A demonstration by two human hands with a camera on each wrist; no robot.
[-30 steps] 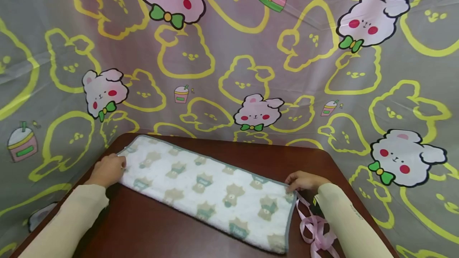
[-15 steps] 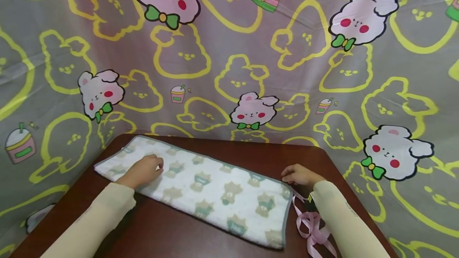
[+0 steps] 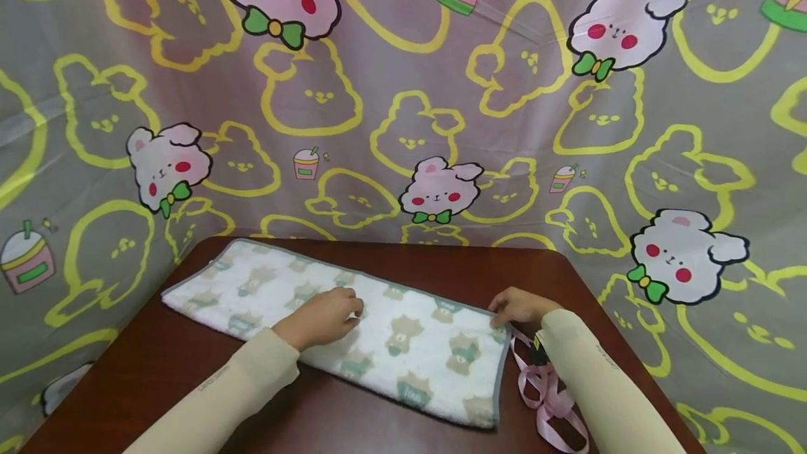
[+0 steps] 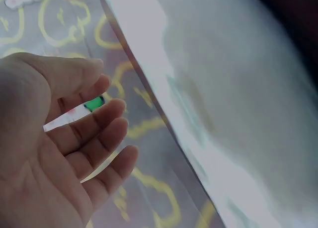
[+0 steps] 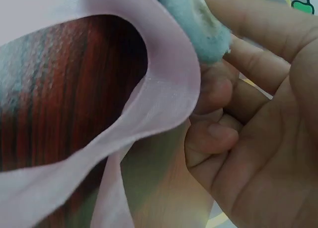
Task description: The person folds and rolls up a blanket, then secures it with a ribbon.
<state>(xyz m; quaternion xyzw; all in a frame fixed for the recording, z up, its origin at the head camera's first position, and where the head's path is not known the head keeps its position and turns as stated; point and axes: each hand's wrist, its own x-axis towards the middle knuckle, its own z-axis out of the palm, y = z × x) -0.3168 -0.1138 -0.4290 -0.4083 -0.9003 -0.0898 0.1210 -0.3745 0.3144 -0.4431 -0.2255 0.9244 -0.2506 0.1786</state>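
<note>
A white fleecy towel (image 3: 403, 335) with beige bear prints and a grey-blue border lies as a long strip slantwise across the table. My left hand (image 3: 324, 317) is over its middle, the fingers loosely bent with nothing between them; the left wrist view shows the bare palm (image 4: 44, 153) beside the towel (image 4: 228, 99). At the strip's far right corner, my right hand (image 3: 522, 307) pinches the edge. Its thumb and fingers (image 5: 258, 64) meet around the blue-green border (image 5: 211, 37) in the right wrist view, other fingertips curled in below.
A tangled pink ribbon (image 3: 547, 398) lies on the dark red-brown table (image 3: 353, 412), below the right wrist and near the towel's right end. A grey curtain (image 3: 353, 111) with yellow outlines and rabbit faces hangs round the table's back and sides.
My left hand has left the towel's left end and moved right along the strip to its middle. My right hand stays at the right corner. The head view has shifted slightly.
</note>
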